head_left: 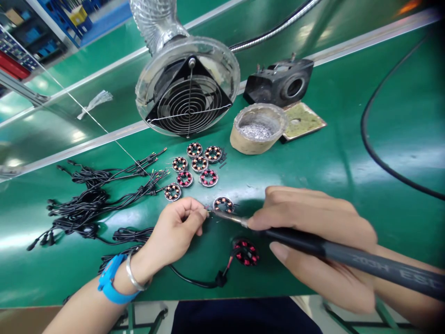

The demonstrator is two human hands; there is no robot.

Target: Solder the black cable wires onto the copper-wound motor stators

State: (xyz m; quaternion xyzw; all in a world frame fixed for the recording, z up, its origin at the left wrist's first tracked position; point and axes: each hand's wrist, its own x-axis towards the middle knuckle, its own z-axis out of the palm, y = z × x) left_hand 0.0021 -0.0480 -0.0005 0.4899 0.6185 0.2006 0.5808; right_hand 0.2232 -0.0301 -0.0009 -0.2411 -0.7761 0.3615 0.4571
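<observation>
Over the green bench (295, 169), the right hand (320, 215) grips the soldering iron (299, 239), its tip just beside a copper-wound ring (228, 202) lying there; the left hand (175, 232) pinches thin wires (207, 208), best held steady for clean contact

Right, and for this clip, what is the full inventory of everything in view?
Table: one, green, throughout
Ring coils: nine, six copper, three red, mid-table
Small tubes: several, black, beside coils
Cables: many, black, mostly left
Fan: one, black, back centre
Duct: one, silver, above fan
Pot: one, tan, right of fan
Sponge tray: one, yellowish, beside pot
Housing: one, black, behind pot
Plastic scrap: one, clear, back left
Shelving: dark, far left
Soldering iron: one, black, right grip
Wristband, bangle: one each, blue, silver, left wrist
Hands: two, left, right, mid-table
</observation>
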